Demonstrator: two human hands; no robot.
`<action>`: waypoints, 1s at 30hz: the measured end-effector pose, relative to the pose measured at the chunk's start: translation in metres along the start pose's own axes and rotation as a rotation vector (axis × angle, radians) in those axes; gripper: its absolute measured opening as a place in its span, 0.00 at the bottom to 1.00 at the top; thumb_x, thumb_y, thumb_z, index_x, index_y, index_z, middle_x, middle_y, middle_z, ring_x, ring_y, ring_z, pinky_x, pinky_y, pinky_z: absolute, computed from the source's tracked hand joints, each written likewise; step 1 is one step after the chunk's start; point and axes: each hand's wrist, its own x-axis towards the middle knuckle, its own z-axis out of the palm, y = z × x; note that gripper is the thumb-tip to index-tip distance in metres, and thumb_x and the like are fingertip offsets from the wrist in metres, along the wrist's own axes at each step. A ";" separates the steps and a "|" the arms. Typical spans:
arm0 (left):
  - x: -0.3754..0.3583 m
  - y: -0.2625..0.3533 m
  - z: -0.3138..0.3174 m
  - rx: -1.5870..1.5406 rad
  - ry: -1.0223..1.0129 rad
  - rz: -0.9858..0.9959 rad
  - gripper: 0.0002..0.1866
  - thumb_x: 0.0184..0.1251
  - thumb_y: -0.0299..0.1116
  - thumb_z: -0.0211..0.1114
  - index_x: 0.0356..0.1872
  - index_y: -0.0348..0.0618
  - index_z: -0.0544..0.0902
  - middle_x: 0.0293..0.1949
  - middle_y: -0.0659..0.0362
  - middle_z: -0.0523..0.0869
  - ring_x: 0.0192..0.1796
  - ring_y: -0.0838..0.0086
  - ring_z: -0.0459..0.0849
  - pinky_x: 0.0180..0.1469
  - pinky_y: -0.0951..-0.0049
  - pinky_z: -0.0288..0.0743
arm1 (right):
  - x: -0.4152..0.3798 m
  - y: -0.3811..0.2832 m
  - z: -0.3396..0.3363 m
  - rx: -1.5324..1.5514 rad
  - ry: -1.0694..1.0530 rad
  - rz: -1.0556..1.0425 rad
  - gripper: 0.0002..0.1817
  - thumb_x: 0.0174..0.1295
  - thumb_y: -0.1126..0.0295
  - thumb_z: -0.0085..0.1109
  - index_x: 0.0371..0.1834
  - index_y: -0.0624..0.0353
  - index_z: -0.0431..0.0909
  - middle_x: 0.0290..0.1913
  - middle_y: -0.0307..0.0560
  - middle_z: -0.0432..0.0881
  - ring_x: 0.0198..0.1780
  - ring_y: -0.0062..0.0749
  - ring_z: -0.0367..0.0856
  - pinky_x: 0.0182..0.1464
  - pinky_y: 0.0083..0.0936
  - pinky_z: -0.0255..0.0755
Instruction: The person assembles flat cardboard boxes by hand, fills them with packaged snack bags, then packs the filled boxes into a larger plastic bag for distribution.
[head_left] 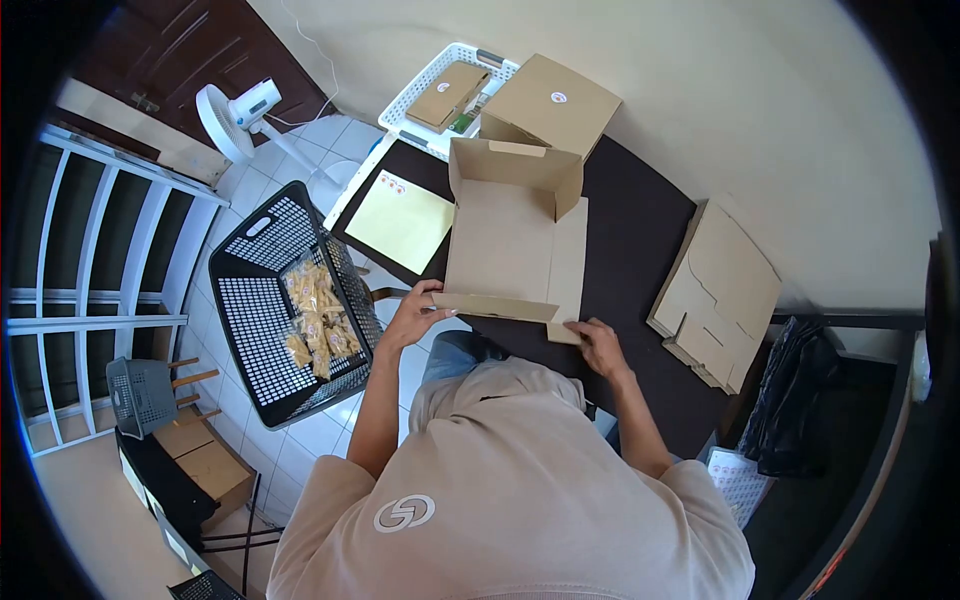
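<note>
A partly folded brown cardboard box lies on the dark table in front of me, its back wall raised and its right side lying flat. My left hand pinches the front left corner, thumb along the low front wall. At the front right, the fingers of my right hand close on a small flap of the same box. Left of the box is a pale yellow sheet with round stickers at its top edge.
A stack of flat cardboard blanks sits at the table's right. Behind the box are a closed cardboard box and a white basket. A black crate with bagged snacks stands left; a fan stands beyond.
</note>
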 end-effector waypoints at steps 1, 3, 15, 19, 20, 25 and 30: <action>0.001 -0.001 0.000 0.000 0.002 0.003 0.13 0.58 0.32 0.74 0.45 0.44 0.88 0.57 0.53 0.74 0.58 0.63 0.77 0.56 0.67 0.76 | 0.003 0.004 0.000 -0.002 0.002 -0.003 0.19 0.55 0.75 0.65 0.53 0.52 0.83 0.42 0.52 0.83 0.48 0.47 0.82 0.54 0.34 0.76; -0.002 -0.002 -0.002 -0.042 -0.056 -0.031 0.13 0.59 0.33 0.74 0.45 0.44 0.88 0.57 0.53 0.74 0.59 0.64 0.76 0.56 0.67 0.75 | 0.006 0.011 0.001 0.391 0.100 0.048 0.09 0.63 0.70 0.62 0.44 0.59 0.85 0.37 0.49 0.84 0.42 0.39 0.84 0.48 0.30 0.79; -0.005 -0.008 0.004 0.017 -0.132 0.018 0.12 0.62 0.32 0.72 0.45 0.40 0.86 0.56 0.57 0.70 0.58 0.69 0.72 0.57 0.71 0.70 | 0.020 0.000 0.013 0.890 -0.095 0.293 0.24 0.77 0.53 0.39 0.49 0.64 0.77 0.38 0.44 0.79 0.37 0.27 0.79 0.39 0.24 0.79; -0.006 0.014 0.007 -0.121 -0.123 -0.079 0.12 0.62 0.32 0.71 0.45 0.41 0.86 0.53 0.57 0.70 0.58 0.68 0.71 0.58 0.70 0.69 | 0.023 -0.040 -0.003 0.638 -0.076 0.172 0.31 0.77 0.47 0.30 0.39 0.65 0.74 0.33 0.47 0.76 0.34 0.30 0.77 0.36 0.27 0.76; -0.005 0.011 0.004 -0.077 -0.143 -0.040 0.12 0.63 0.31 0.70 0.46 0.41 0.86 0.53 0.56 0.68 0.59 0.68 0.70 0.57 0.72 0.73 | 0.024 -0.045 -0.006 0.633 -0.054 0.146 0.31 0.78 0.48 0.28 0.33 0.64 0.72 0.29 0.46 0.73 0.32 0.31 0.76 0.36 0.28 0.74; -0.006 0.018 0.004 -0.029 -0.172 -0.036 0.12 0.66 0.33 0.68 0.47 0.41 0.85 0.53 0.56 0.68 0.59 0.67 0.71 0.57 0.70 0.76 | 0.024 -0.055 -0.018 0.583 -0.139 0.113 0.32 0.77 0.47 0.26 0.62 0.62 0.72 0.35 0.55 0.80 0.33 0.38 0.79 0.43 0.32 0.75; -0.003 0.019 0.019 0.129 0.086 -0.004 0.16 0.69 0.39 0.65 0.49 0.38 0.84 0.50 0.52 0.74 0.56 0.64 0.74 0.55 0.68 0.74 | 0.023 -0.062 -0.007 0.222 -0.039 -0.126 0.41 0.70 0.55 0.53 0.80 0.47 0.43 0.52 0.64 0.81 0.42 0.48 0.85 0.49 0.37 0.77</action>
